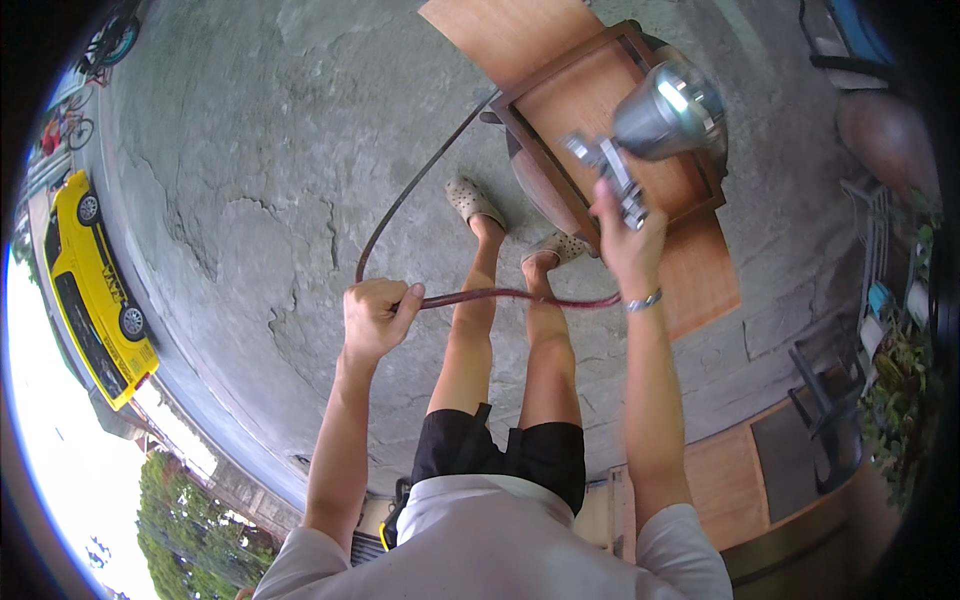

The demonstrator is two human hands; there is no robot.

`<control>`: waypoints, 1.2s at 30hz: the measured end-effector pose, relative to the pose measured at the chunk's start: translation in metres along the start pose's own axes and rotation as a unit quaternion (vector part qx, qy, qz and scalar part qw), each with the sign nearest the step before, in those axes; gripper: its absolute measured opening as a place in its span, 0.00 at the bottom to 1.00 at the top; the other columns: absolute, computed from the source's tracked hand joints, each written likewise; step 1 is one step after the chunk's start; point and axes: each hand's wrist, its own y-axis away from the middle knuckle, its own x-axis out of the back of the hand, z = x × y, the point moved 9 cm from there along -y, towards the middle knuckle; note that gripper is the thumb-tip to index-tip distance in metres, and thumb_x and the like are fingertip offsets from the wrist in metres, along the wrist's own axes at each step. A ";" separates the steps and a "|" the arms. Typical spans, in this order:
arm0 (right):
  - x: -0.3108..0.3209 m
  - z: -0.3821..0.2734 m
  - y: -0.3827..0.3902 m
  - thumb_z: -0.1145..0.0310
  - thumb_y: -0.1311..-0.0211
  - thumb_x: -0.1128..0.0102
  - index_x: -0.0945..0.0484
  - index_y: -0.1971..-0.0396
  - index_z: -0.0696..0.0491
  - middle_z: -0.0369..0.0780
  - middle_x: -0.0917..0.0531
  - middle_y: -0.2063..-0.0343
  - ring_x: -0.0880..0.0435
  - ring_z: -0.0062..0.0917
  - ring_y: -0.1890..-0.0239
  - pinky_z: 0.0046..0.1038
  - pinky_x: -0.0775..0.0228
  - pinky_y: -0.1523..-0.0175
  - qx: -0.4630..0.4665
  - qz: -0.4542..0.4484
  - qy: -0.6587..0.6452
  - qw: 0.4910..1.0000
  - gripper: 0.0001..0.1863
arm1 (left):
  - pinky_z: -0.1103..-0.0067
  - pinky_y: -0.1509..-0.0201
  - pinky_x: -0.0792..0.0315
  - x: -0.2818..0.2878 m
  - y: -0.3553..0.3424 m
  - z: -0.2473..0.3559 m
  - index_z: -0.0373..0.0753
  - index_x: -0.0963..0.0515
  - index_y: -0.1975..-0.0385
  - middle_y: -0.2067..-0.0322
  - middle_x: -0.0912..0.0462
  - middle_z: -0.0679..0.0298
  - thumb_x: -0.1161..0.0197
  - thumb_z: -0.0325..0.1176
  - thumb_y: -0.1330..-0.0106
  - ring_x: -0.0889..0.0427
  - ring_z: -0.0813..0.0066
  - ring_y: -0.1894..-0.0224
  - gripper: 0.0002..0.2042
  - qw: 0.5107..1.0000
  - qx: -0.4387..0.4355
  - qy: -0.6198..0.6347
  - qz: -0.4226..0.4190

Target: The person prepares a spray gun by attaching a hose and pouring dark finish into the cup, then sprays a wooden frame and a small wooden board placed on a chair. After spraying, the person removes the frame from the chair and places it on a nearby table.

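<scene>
A silver spray gun (pixel 615 175) with a shiny metal cup (pixel 660 110) is gripped in my right hand (pixel 632 240), held over a brown wooden frame with a panel in it (pixel 560 110). The gun and cup are a little blurred. My left hand (pixel 377 315) is closed round a dark red hose (pixel 490 295), which runs across in front of my legs toward my right wrist. From my left fist the hose (pixel 410 190) carries on, curving away toward the wooden frame. The frame lies on a rounded support mostly hidden beneath it.
Flat plywood boards (pixel 695 275) stick out on both sides of the frame. My feet, in beige clogs (pixel 472 202), stand on cracked concrete close to it. Plants (pixel 895 400) and a dark chair (pixel 830 420) are at the right. A yellow vehicle (pixel 95 290) stands far left.
</scene>
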 end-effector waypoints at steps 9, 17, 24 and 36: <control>0.114 0.000 -0.095 0.46 0.32 0.36 0.14 0.74 0.60 0.40 0.13 0.79 0.18 0.26 0.83 0.31 0.31 0.77 -0.070 0.299 0.013 0.952 0.28 | 0.68 0.82 0.41 -0.021 -0.048 0.035 0.36 0.27 0.87 0.89 0.33 0.56 0.34 0.35 0.33 0.34 0.59 0.88 0.19 0.999 0.006 0.033 0.011; 0.057 0.024 -0.038 0.47 0.32 0.35 0.14 0.71 0.58 0.41 0.12 0.76 0.15 0.28 0.77 0.35 0.27 0.69 -0.123 0.214 0.051 0.968 0.25 | 0.67 0.82 0.43 0.013 -0.063 0.003 0.36 0.28 0.88 0.89 0.35 0.56 0.34 0.34 0.33 0.36 0.60 0.88 0.20 1.000 -0.009 0.021 0.003; -0.042 -0.020 0.056 0.62 0.36 0.31 0.21 0.69 0.60 0.48 0.18 0.77 0.17 0.45 0.76 0.39 0.28 0.70 -0.006 -0.004 -0.031 0.999 0.15 | 0.67 0.82 0.44 0.035 -0.056 -0.021 0.36 0.32 0.91 0.91 0.36 0.57 0.31 0.32 0.38 0.36 0.60 0.88 0.21 0.997 -0.047 -0.038 -0.041; 0.043 -0.010 -0.055 0.50 0.32 0.33 0.14 0.68 0.59 0.40 0.13 0.77 0.15 0.24 0.76 0.32 0.26 0.68 -0.018 0.180 0.063 0.982 0.23 | 0.68 0.82 0.42 0.023 -0.074 0.007 0.37 0.30 0.89 0.90 0.35 0.57 0.33 0.33 0.35 0.34 0.60 0.88 0.20 0.998 -0.060 -0.002 -0.030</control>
